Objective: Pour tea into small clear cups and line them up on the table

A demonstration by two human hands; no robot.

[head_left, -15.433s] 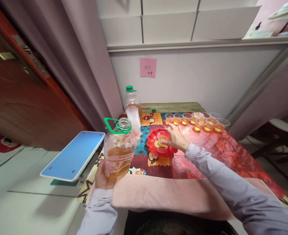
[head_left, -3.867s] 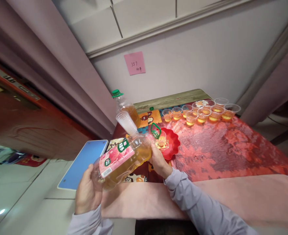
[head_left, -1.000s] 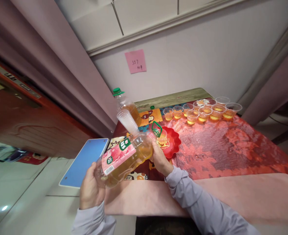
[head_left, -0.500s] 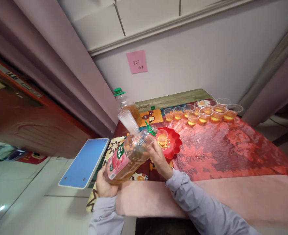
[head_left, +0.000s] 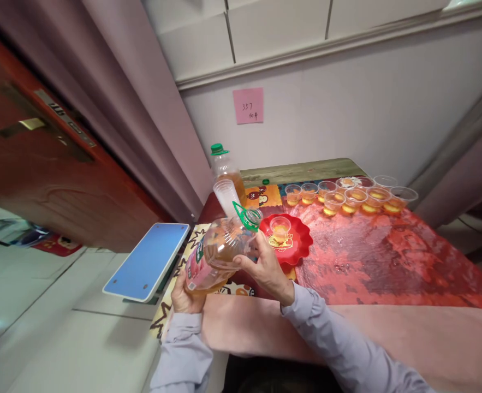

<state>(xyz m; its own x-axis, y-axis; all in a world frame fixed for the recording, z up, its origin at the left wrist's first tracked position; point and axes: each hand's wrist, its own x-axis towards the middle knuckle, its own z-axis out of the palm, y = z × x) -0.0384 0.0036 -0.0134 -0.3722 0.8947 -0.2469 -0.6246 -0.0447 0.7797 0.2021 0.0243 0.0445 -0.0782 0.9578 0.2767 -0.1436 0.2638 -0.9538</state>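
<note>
A large clear jug (head_left: 218, 251) with amber liquid, a pink label and a green handle ring is tilted, its open mouth up and to the right. My left hand (head_left: 185, 295) grips its base from below. My right hand (head_left: 263, 265) wraps its upper side near the neck. Just beyond the mouth a small clear cup (head_left: 280, 229) with amber liquid stands in a red scalloped dish (head_left: 298, 248).
Several filled small cups (head_left: 349, 197) line the back of the red patterned tablecloth (head_left: 367, 256). A green-capped bottle (head_left: 224, 169) and a stack of clear cups (head_left: 228, 197) stand at the back left. A blue board (head_left: 148, 261) lies left of the table. A pink note (head_left: 248, 105) is on the wall.
The jug has swung from a steep pour over the dish cup back toward upright and come lower and nearer to me. The cup in the dish now holds amber liquid.
</note>
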